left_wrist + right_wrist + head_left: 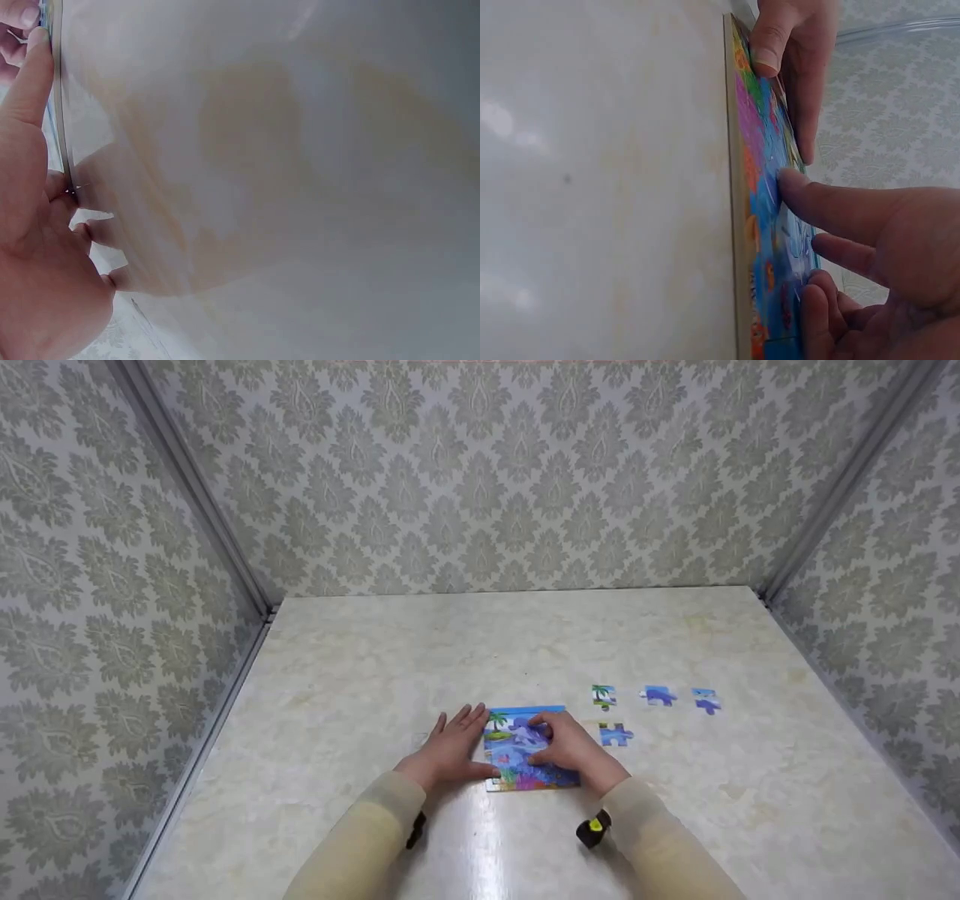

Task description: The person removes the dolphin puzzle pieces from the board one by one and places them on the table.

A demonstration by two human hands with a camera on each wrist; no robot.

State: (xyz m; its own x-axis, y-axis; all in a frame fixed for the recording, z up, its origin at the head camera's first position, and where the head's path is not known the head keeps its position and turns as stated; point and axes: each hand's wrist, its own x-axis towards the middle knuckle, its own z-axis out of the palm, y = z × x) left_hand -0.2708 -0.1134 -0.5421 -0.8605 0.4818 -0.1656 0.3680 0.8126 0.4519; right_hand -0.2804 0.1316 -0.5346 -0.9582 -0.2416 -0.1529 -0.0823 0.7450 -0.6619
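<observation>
A small jigsaw puzzle board (525, 781) with a colourful sea picture and a palm tree lies flat near the table's front. My left hand (454, 750) rests at its left edge, fingers spread, thumb on the lower left corner. In the left wrist view, this hand (37, 232) lies along the board's edge. Over the board's right half, my right hand (574, 746) bends thumb and fingers around a puzzle piece (531, 741) with a lilac dolphin. The right wrist view shows the right thumb (802, 191) on the picture; the piece's edges are hard to make out.
Right of the board lie a palm tree piece (602, 695), a blue piece (615, 734) and two purple-blue pieces (659, 695). A faint clear outline (420, 739) shows beside the left hand. Patterned walls (480, 472) enclose the pale table (337, 660).
</observation>
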